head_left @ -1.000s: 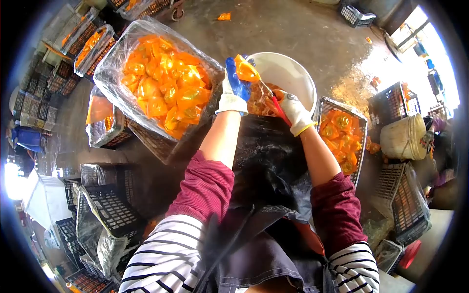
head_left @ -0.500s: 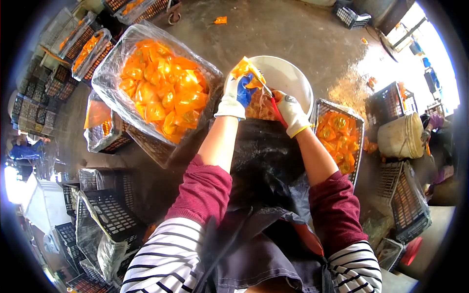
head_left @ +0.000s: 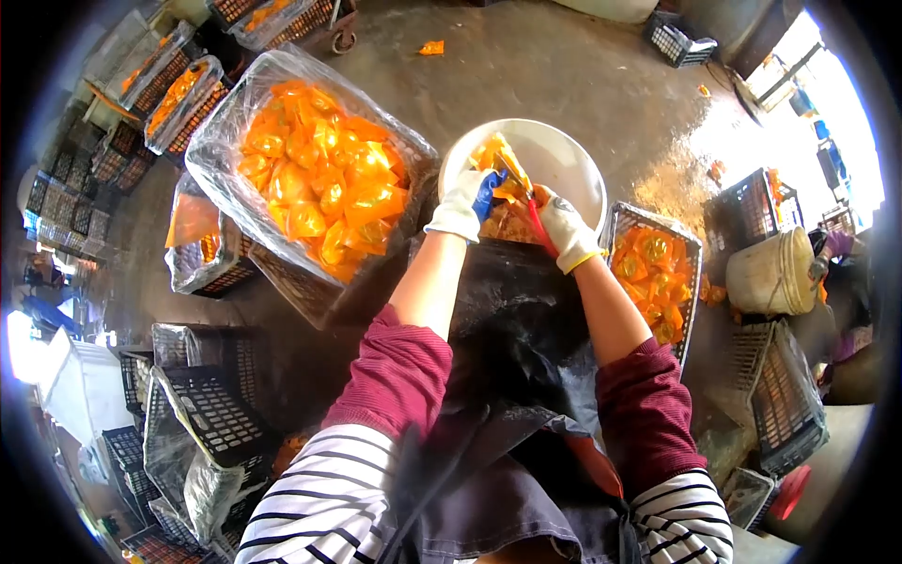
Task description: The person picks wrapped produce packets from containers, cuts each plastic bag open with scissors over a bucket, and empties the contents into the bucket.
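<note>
Over a white tub, my left hand, in a white glove with a blue palm, is closed on an orange plastic bag. My right hand, in a white glove with yellow trim, grips red-handled scissors. The scissors' blades reach up against the bag; whether they are open cannot be made out. Wet-looking brownish contents show in the tub below my hands.
On the left, a plastic-lined crate holds many orange bags. Another crate of orange bags stands right of the tub. Farther right are a dirty white bucket and another person's gloved hand. Black crates stand lower left.
The orange bag and my left hand have tipped lower and to the right, nearer the tub's middle. The blue palm shows less. My right hand keeps its grip on the scissors.
</note>
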A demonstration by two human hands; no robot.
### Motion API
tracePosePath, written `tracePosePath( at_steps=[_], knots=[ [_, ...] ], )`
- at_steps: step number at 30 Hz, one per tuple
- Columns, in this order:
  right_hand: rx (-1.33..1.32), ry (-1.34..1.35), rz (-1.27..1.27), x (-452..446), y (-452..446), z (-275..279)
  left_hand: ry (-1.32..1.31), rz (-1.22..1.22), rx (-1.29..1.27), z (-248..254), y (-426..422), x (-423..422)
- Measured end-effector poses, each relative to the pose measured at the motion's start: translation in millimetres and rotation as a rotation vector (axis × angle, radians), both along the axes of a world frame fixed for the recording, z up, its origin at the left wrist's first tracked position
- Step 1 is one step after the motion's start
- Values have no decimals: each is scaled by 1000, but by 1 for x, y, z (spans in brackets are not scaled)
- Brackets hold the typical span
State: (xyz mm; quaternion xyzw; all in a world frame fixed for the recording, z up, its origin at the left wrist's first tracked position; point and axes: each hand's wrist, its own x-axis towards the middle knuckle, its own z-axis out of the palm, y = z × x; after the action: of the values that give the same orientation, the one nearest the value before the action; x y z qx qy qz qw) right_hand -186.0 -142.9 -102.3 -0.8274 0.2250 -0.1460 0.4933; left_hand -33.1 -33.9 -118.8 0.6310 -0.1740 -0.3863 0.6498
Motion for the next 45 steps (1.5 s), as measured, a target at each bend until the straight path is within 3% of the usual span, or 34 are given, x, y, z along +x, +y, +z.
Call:
tracePosePath(
  at_steps=[1,3,5,8,9,14,17,19,21,25,28,30,35,36,38,39,42,45],
  knots=[
    [78,98,-10,-2,1,9,-131,-56,141,-12,0,8],
    [218,165,-26,-9,9,37,-150,-1,261,32,7,-6],
    [346,102,-39,-14,23,67,-52,116,174,57,11,-21],
    [552,94,-72,-6,23,60,217,161,-210,47,8,-18],
    [539,181,-31,-9,20,62,154,147,-394,41,3,-18],
    [386,210,16,-2,17,53,41,224,-15,22,0,-5],
    [437,206,22,-2,12,41,-36,185,-66,-34,-15,24],
    [435,164,37,-1,7,29,50,185,-171,-28,-13,22],
    [361,102,72,0,2,16,263,223,-241,38,4,-13],
    [290,157,31,-2,6,32,518,230,-441,63,3,-31],
    [351,99,-5,-1,3,23,813,127,-429,67,6,-31],
    [434,91,-23,-1,4,24,632,129,-425,65,6,-33],
    [123,152,-12,-4,8,35,318,165,-110,56,2,-26],
    [32,135,-5,-4,7,32,393,118,-211,51,0,-26],
    [145,126,-33,-6,11,39,538,21,-417,45,-5,-26],
    [201,121,-49,-6,12,41,690,29,-433,41,-4,-26],
    [371,-29,-2,0,0,7,584,-6,-364,33,-2,-17],
    [389,39,6,0,0,11,705,118,-398,44,-3,-23]
  ],
)
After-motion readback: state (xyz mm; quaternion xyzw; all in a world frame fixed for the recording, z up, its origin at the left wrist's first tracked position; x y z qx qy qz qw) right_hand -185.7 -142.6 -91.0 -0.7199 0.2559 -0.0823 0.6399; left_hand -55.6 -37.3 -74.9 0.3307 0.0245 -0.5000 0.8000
